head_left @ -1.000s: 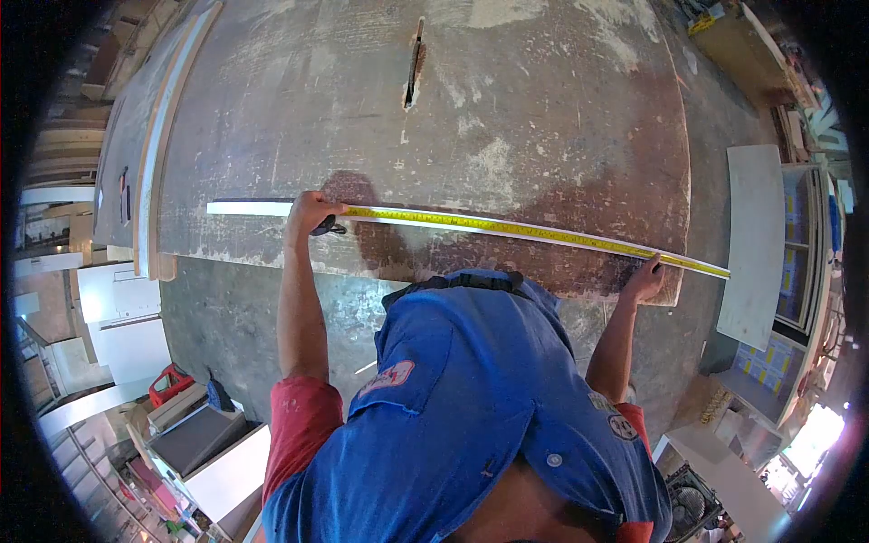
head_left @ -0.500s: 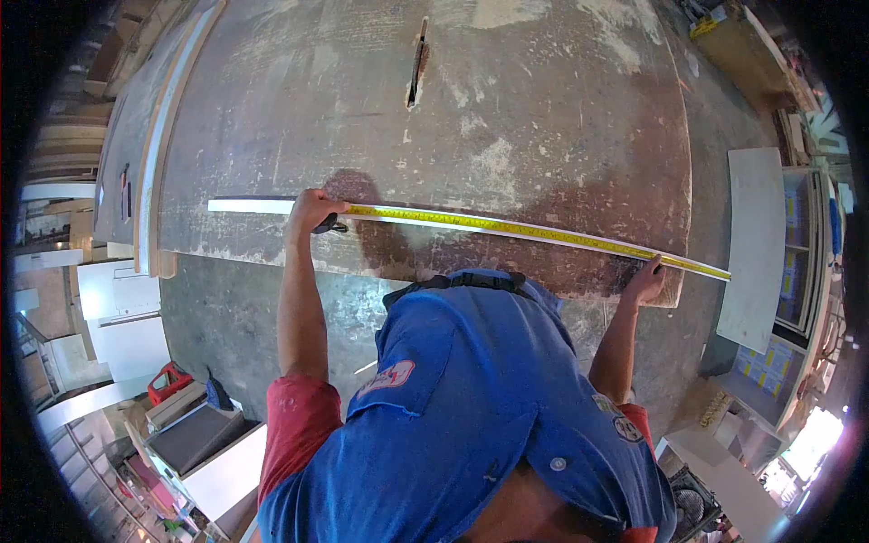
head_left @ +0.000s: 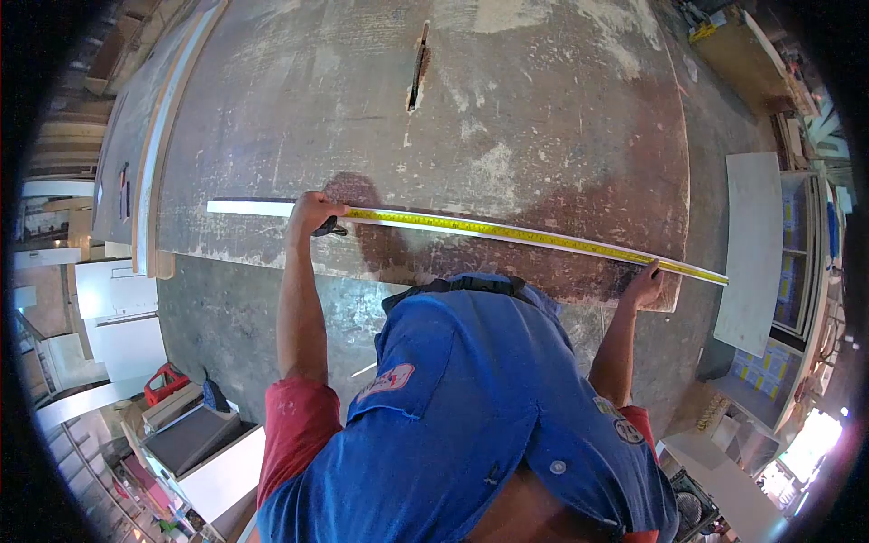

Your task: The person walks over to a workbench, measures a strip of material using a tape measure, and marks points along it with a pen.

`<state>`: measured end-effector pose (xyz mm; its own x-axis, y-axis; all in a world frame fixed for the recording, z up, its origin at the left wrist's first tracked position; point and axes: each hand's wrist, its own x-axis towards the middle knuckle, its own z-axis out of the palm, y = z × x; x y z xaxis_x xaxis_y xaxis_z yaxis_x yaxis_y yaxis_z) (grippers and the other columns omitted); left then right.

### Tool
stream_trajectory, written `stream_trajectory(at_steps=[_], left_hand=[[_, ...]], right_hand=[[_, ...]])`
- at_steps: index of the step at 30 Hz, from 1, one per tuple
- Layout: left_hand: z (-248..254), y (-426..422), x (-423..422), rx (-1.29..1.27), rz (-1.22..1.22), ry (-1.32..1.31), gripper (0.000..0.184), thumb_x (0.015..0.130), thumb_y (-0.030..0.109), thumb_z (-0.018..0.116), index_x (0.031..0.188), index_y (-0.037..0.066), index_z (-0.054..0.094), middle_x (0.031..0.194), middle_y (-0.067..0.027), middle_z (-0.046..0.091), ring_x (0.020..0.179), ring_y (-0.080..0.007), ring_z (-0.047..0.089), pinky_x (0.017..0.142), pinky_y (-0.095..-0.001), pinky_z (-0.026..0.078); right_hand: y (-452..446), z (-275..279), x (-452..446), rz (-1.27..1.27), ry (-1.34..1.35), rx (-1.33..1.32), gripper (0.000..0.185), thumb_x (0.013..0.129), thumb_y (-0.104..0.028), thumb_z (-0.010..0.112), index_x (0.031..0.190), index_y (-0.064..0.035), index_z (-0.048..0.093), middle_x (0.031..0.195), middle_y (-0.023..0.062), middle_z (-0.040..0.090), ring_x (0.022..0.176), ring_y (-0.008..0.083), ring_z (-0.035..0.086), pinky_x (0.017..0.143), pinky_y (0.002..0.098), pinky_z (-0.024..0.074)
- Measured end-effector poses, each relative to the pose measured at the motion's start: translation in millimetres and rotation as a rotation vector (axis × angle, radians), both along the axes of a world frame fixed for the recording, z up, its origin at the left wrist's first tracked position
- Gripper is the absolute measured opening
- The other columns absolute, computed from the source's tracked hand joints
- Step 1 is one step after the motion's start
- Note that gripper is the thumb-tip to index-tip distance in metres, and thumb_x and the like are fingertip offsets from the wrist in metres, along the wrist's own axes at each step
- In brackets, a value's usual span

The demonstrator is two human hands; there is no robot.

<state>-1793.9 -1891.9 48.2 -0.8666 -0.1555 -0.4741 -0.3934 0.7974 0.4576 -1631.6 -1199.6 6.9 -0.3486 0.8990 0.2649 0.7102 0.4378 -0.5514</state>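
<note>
A long white strip (head_left: pixel 246 207) lies across the near part of the worn table, its right end reaching past the table's edge. The yellow blade of a tape measure (head_left: pixel 507 232) is pulled out along it. My left hand (head_left: pixel 313 214) is closed around the tape measure's dark case, mostly hidden under the fingers, and presses against the strip. Toward the right end, my right hand (head_left: pixel 643 288) pinches the strip together with the tape blade, thumb on top. The tape runs on beyond that hand to the strip's tip.
A saw blade (head_left: pixel 418 72) stands in a slot of the scuffed table (head_left: pixel 299 109). Along the left runs a long rail (head_left: pixel 167 118). A pale board (head_left: pixel 751 244) leans beside a cabinet on the right. At lower left are a red tool (head_left: pixel 166 385) and a drawer box (head_left: pixel 195 443).
Both hands keep their hold on the tape measure and strip. The view has shifted very slightly; otherwise nothing visibly differs.
</note>
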Motion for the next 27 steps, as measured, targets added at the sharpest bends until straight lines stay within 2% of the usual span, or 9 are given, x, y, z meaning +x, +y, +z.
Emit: stream_trajectory(at_steps=[3, 5, 15, 18, 23, 27], left_hand=[[-2.3, 0.0, 0.6, -0.01, 0.013, 0.003, 0.041, 0.065, 0.04, 0.087, 0.068, 0.004, 0.067, 0.058, -0.0026, 0.061, 0.051, -0.0112, 0.053, 0.049, -0.0318, 0.042], [0.9, 1.8, 0.8, -0.005, 0.04, 0.001, 0.041, 0.061, 0.037, 0.089, 0.068, 0.003, 0.068, 0.058, -0.0043, 0.06, 0.051, -0.0133, 0.051, 0.049, -0.0337, 0.042], [2.8, 0.2, -2.0, -0.009, -0.001, -0.049, 0.038, 0.064, 0.037, 0.087, 0.066, 0.005, 0.067, 0.059, -0.0024, 0.061, 0.052, -0.0116, 0.053, 0.05, -0.0326, 0.042], [3.2, 1.2, 0.5, 0.011, 0.01, -0.005, 0.043, 0.061, 0.037, 0.088, 0.062, 0.002, 0.062, 0.055, -0.0039, 0.055, 0.049, -0.0133, 0.048, 0.047, -0.0344, 0.038], [-6.7, -4.5, 1.6, 0.018, 0.001, 0.027, 0.04, 0.063, 0.039, 0.087, 0.068, 0.004, 0.068, 0.058, -0.0035, 0.061, 0.051, -0.0125, 0.053, 0.05, -0.0329, 0.042], [-1.5, -0.3, 2.7, -0.003, 0.024, 0.02, 0.04, 0.064, 0.039, 0.087, 0.068, 0.004, 0.068, 0.058, -0.0035, 0.061, 0.052, -0.0124, 0.054, 0.05, -0.0328, 0.043]], right_hand=[[6.4, -5.2, 1.7, 0.001, -0.005, -0.002, 0.057, 0.096, -0.052, 0.052, 0.099, 0.0018, 0.07, 0.09, 0.0255, 0.069, 0.083, 0.0432, 0.064, 0.073, 0.0517, 0.046], [14.0, -12.3, 4.2, 0.008, -0.027, -0.005, 0.057, 0.096, -0.052, 0.053, 0.098, 0.0023, 0.07, 0.089, 0.0255, 0.069, 0.082, 0.0431, 0.064, 0.072, 0.0513, 0.0461], [3.2, -3.9, 2.2, 0.016, 0.087, 0.003, 0.061, 0.095, -0.056, 0.053, 0.093, 0.0023, 0.069, 0.087, 0.0228, 0.069, 0.078, 0.0405, 0.063, 0.073, 0.0506, 0.0462], [7.3, -8.8, 3.7, 0.006, 0.069, 0.004, 0.061, 0.095, -0.056, 0.053, 0.092, 0.0026, 0.069, 0.088, 0.0229, 0.069, 0.08, 0.0401, 0.063, 0.074, 0.0502, 0.0459], [16.3, -16.6, 7.4, -0.006, 0.059, -0.046, 0.059, 0.095, -0.053, 0.053, 0.091, 0.0031, 0.068, 0.088, 0.024, 0.068, 0.083, 0.0409, 0.063, 0.076, 0.051, 0.045], [24.4, -29.0, 8.8, 0.018, 0.181, -0.102, 0.058, 0.095, -0.052, 0.053, 0.09, 0.0041, 0.067, 0.082, 0.0221, 0.066, 0.075, 0.0377, 0.058, 0.073, 0.0504, 0.0432]])
